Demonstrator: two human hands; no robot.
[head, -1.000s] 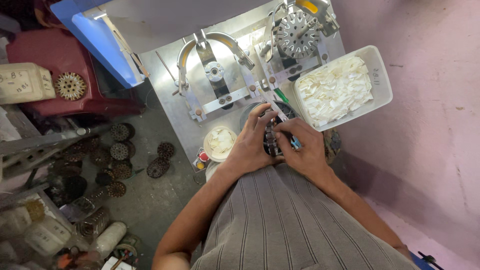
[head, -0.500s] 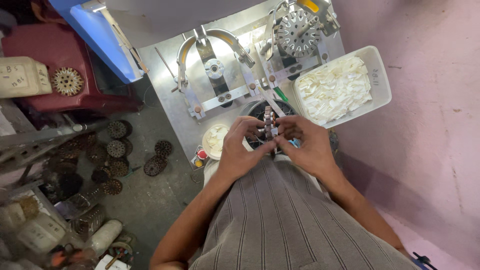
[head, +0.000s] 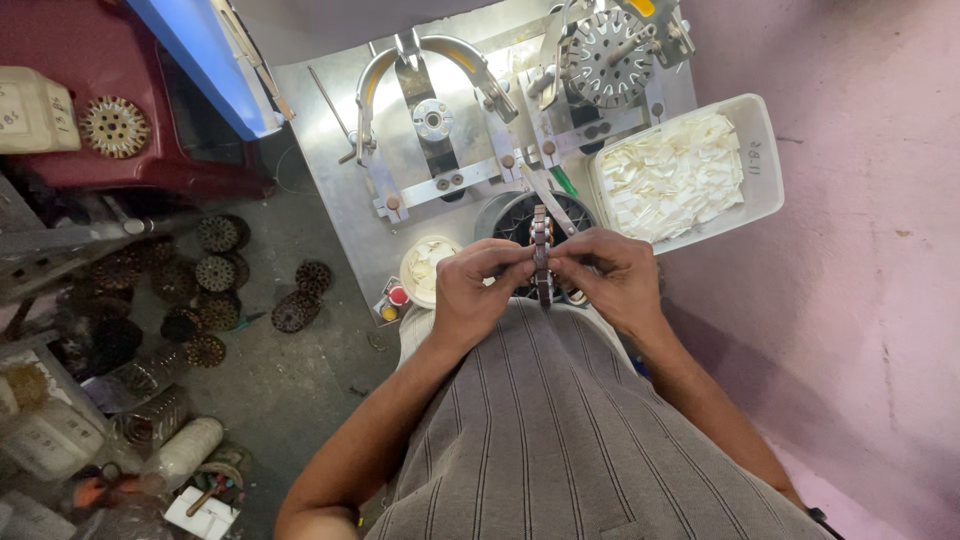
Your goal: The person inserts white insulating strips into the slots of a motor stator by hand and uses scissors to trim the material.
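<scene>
Both forearms come up from the bottom of the view and meet over the person's lap, in front of the grey striped shirt [head: 560, 440]. The left hand [head: 478, 290] and the right hand [head: 605, 275] face each other, fingers curled inward, and between them they pinch a round toothed metal part [head: 542, 255] that stands on its edge, so only its thin rim shows. Each hand is closed on one flat side of this part, with thumb and fingertips pressing it. The part is held just above the edge of the metal work table [head: 330, 150], in front of a dark round holder [head: 515, 215]. The faces of the part are hidden by the fingers, and I cannot tell what is wound on it. The right elbow is cut off at the lower edge. To the right stands a white tray [head: 765, 150] full of white paper pieces, and near the left hand is a small white bowl [head: 425, 270]. On the floor at the left lie more dark toothed discs [head: 215, 270], hard to make out in shadow.
</scene>
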